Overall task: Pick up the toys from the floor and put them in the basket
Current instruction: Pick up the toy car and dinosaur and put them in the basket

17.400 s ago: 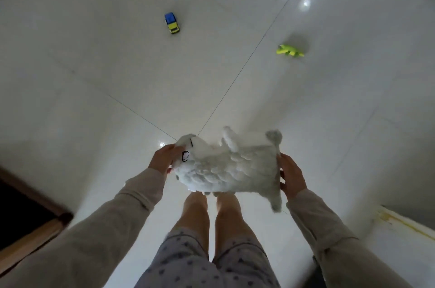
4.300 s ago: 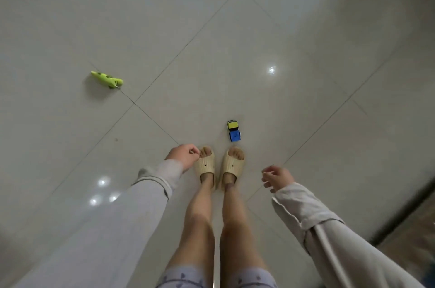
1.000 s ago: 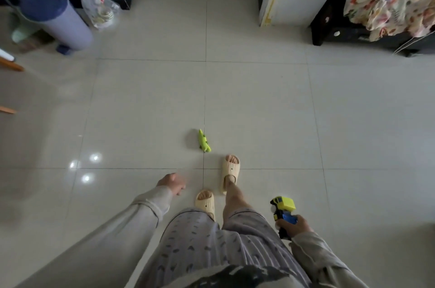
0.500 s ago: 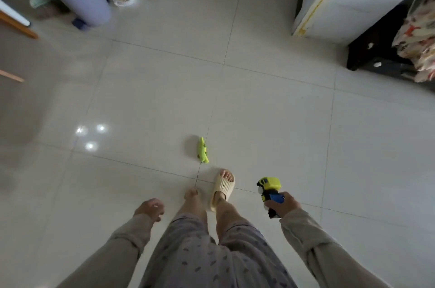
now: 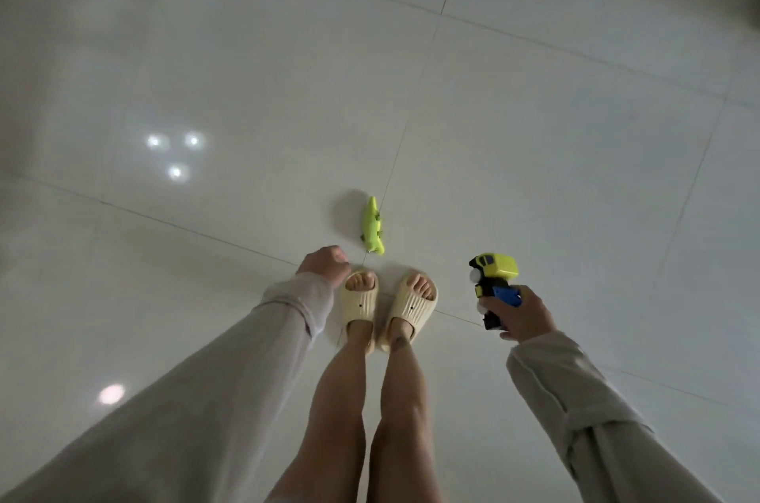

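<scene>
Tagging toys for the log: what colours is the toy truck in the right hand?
The toy truck is yellow, blue and black, seen in the head view.

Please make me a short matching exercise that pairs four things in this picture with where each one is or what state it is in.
Column 1
1. green toy
2. yellow and blue toy truck
3. left hand
4. slippers

Column 2
A. worn on the person's feet
B. lying on the floor tiles just in front of the toes
C. gripped in the right hand, off the floor
D. loosely curled, holding nothing, lowered beside the feet

Pairs: 1-B, 2-C, 3-D, 4-A
</scene>
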